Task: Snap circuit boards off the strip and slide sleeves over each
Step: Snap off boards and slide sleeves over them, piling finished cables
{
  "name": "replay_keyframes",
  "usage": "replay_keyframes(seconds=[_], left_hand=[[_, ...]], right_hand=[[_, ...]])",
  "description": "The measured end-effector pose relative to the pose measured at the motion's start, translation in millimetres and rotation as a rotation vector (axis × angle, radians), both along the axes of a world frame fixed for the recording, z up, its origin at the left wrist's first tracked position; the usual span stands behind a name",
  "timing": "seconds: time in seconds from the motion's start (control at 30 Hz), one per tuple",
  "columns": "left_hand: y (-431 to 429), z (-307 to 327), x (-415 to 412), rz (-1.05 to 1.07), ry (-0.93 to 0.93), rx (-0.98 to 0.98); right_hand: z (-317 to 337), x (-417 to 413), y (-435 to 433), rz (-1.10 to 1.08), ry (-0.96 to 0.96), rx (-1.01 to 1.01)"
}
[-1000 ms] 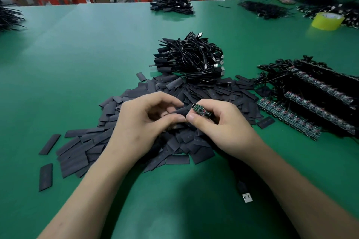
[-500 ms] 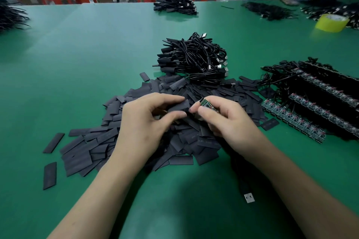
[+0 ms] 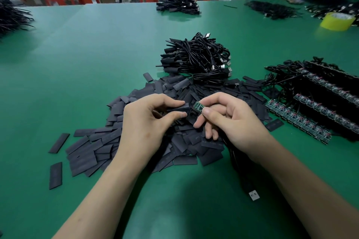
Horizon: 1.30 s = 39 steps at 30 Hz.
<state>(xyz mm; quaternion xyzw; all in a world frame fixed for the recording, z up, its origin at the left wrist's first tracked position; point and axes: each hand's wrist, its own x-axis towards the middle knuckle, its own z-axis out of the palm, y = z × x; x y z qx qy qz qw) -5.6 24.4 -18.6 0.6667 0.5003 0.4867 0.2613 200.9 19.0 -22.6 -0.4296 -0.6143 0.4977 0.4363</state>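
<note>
Within the last second the flat black heat-shrink sleeve [image 3: 177, 108], pinched in the left grip [image 3: 147, 124], has been brought mouth-first up to the small green circuit board [image 3: 198, 106], which is pinched at its 4 o'clock end by the right grip [image 3: 233, 124]. Sliding-on is judged about to begin. The board is held just above the green counter [image 3: 77, 64], its long axis laid 10-to-4 o'clock and its free end pointed at 10.

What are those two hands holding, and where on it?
The left hand pinches a black sleeve between thumb and forefinger, near the end facing the board. The right hand pinches a green circuit board by its right end.
</note>
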Motion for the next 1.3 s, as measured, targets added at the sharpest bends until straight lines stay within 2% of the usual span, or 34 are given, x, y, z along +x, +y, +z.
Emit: replay_keyframes(seconds=[0.57,0.77,1.07,1.3], left_hand=[[0.1,1.3,-2.0,-0.061,0.144,0.094],[-1.1,3.9,-2.2,-0.048,0.233,0.124],[0.5,5.5,-6.1,-0.257,0.315,0.148],[1.0,3.9,-4.1,-0.282,0.287,0.131]], right_hand=[[3.8,2.5,-1.2,0.059,0.083,-0.116],[6.2,3.0,-2.9,0.081,0.046,-0.136],[6.4,2.3,-3.2,0.125,-0.030,-0.126],[7.1,4.0,-3.9,0.176,-0.029,-0.111]])
